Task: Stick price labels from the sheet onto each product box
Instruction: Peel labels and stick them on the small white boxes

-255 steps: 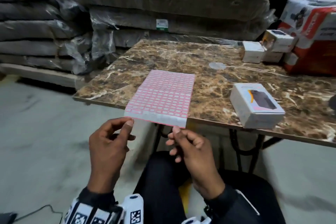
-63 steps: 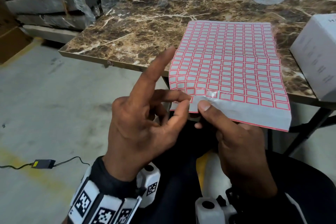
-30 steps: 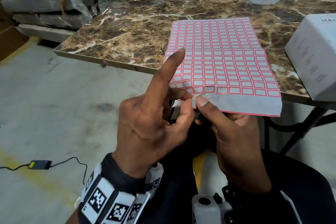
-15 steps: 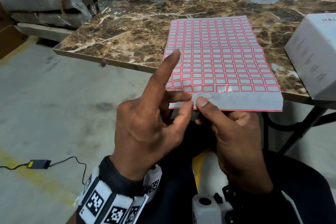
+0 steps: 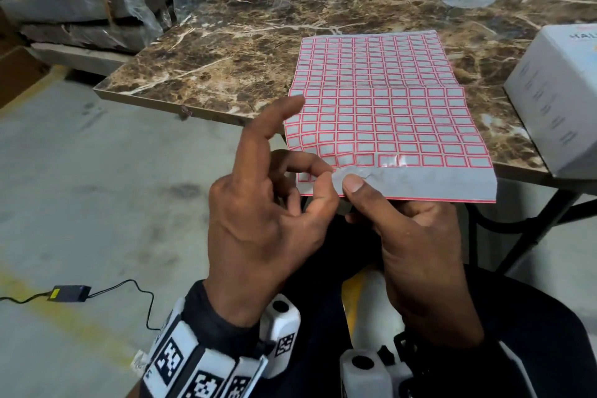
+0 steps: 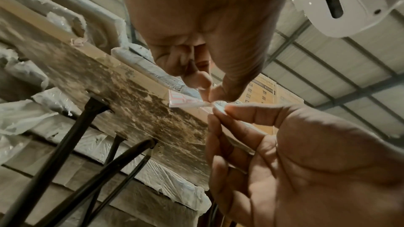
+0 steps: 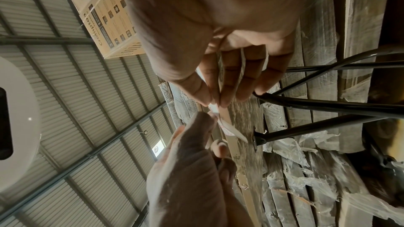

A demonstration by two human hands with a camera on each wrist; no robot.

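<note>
Now both my left hand point(image 5: 258, 229) and right hand point(image 5: 416, 245) pinch the label sheet point(image 5: 381, 113) overhanging the bench's point(image 5: 245, 52) near edge

left hand point(image 5: 258, 223) pinching (index raised) | right hand point(image 5: 416, 245) pinching

the label sheet point(image 5: 384, 113), first lying flat over the surface point(image 5: 323, 6) edge with both hands below it, now has its near margin lifted and buckled. the right hand point(image 5: 416, 242) pinches that blank margin; the left hand point(image 5: 261, 223) has risen beside it, thumb and middle fingertip at the margin's left corner, index finger raised.
</note>
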